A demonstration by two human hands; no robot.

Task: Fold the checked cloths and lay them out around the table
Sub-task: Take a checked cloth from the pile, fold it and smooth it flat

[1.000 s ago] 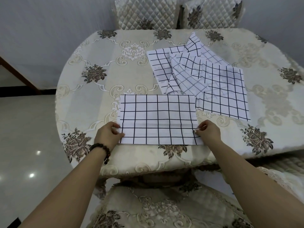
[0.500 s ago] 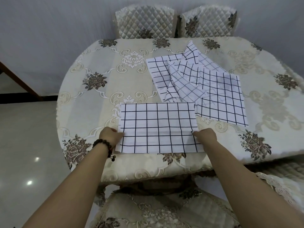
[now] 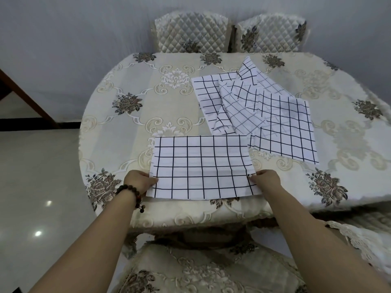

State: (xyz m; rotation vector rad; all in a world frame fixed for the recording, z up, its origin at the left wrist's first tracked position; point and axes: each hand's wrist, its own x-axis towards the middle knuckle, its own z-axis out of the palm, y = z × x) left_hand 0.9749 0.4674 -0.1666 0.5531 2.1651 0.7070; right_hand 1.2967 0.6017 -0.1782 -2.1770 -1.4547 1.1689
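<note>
A folded white cloth with black checks (image 3: 201,166) lies flat at the near edge of the table (image 3: 127,127). My left hand (image 3: 138,181) pinches its left edge near the front corner. At the opposite side my right hand (image 3: 266,180) pinches the right edge. Behind it, towards the table's middle and right, a loose pile of checked cloths (image 3: 254,108) lies overlapping and partly crumpled.
The oval table wears a beige floral tablecloth. Two quilted chairs (image 3: 228,32) stand at the far side, one chair seat (image 3: 201,269) is just below me, and another chair's edge (image 3: 364,235) shows at the right. Pale tiled floor (image 3: 38,187) lies to the left.
Both hands have drawn the folded cloth towards me, to the table's near edge. The pile behind has stayed in place.
</note>
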